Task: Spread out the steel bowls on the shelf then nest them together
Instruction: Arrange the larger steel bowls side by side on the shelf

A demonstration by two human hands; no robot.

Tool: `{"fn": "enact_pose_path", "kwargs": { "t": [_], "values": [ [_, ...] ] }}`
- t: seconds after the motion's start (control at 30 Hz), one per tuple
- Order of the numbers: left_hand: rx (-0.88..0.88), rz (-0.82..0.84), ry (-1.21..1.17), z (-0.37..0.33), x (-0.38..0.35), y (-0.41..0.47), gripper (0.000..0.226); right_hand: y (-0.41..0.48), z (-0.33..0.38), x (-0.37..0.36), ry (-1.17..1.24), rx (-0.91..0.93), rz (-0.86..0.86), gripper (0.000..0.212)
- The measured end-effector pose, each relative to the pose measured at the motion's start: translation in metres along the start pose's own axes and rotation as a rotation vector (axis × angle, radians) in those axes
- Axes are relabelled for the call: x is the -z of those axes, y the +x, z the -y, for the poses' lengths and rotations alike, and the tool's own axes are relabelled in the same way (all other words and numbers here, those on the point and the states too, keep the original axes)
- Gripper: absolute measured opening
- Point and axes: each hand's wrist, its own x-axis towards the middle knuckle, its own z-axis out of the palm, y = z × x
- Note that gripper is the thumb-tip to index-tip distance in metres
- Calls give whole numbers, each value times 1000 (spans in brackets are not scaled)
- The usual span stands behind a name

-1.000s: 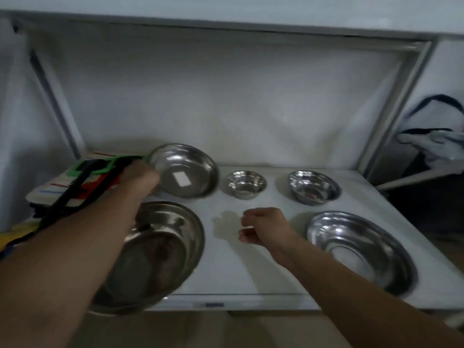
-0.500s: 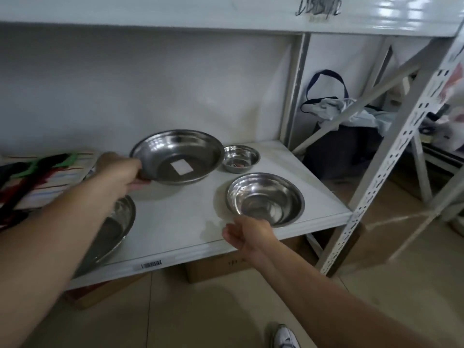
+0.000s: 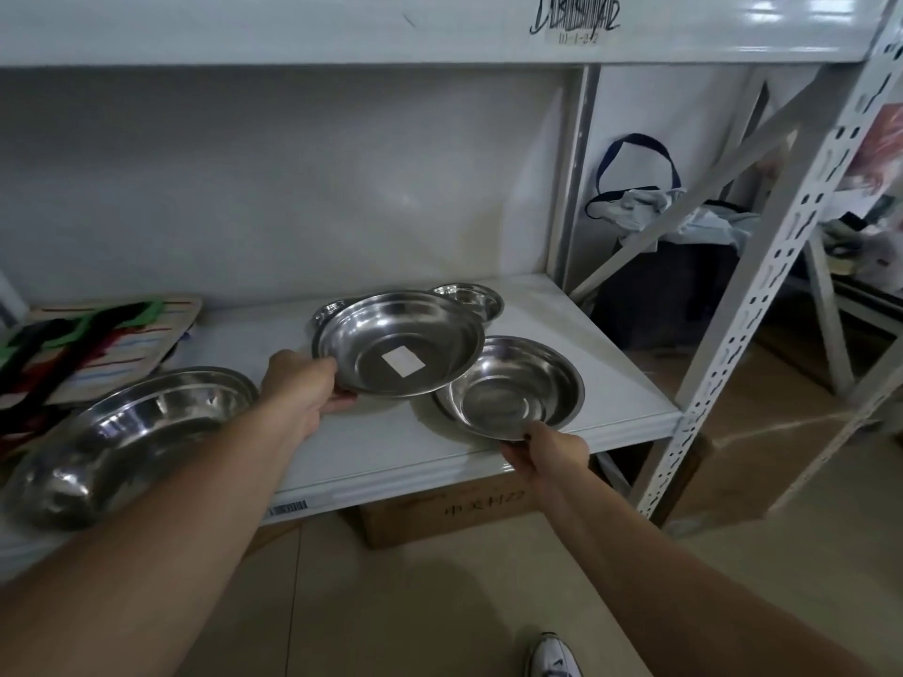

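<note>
My left hand (image 3: pixel 303 386) grips the near rim of a steel bowl with a white sticker (image 3: pixel 398 342), held above the white shelf (image 3: pixel 391 447) and overlapping the bowl to its right. My right hand (image 3: pixel 549 454) holds the front rim of a wide steel bowl (image 3: pixel 510 388) at the shelf's front right. The largest steel bowl (image 3: pixel 132 437) lies at the front left, partly behind my left forearm. A small bowl (image 3: pixel 469 300) and another little one (image 3: pixel 328 310) peek out behind the lifted bowl.
A striped mat with black, green and red straps (image 3: pixel 88 344) lies at the back left of the shelf. A perforated white upright (image 3: pixel 762 285) stands at the right corner. A cardboard box (image 3: pixel 449 510) sits under the shelf. My shoe (image 3: pixel 554 657) is on the floor.
My left hand has lifted the stickered bowl and carried it to the right, over the edge of the wide bowl. My right hand has taken hold of that bowl's front rim. The view shifted.
</note>
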Motion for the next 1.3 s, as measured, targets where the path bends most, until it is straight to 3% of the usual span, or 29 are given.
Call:
{"fn": "enact_pose_path", "kwargs": {
  "t": [0.17,0.3,0.43,0.6,0.8,0.87,1.03,1.13,1.3],
  "values": [
    [-11,-23,-30,-10,-1,-3,21,-3,28,12,-131,176,-57,14],
    [-58,-82,-10,-14,3,0,25,-20,75,19,-65,368,-139,11],
    [-61,-71,4,-15,1,-9,8,-38,116,17,-69,493,-48,12],
    [-99,-22,-3,-13,-9,-21,14,-53,122,-8,-174,377,233,8],
    [-137,38,61,-19,-8,-31,11,-45,100,-22,-447,343,310,23],
    [-144,69,70,-20,-4,-33,14,-41,97,-23,-468,330,318,32],
    [-154,169,41,-19,2,-37,21,-31,91,-27,-427,339,257,13],
    [-122,196,37,-20,8,-32,18,-27,87,-30,-411,368,191,51],
    [-39,239,-12,-18,22,-36,34,-22,77,-38,-386,399,198,57]
  ]
}}
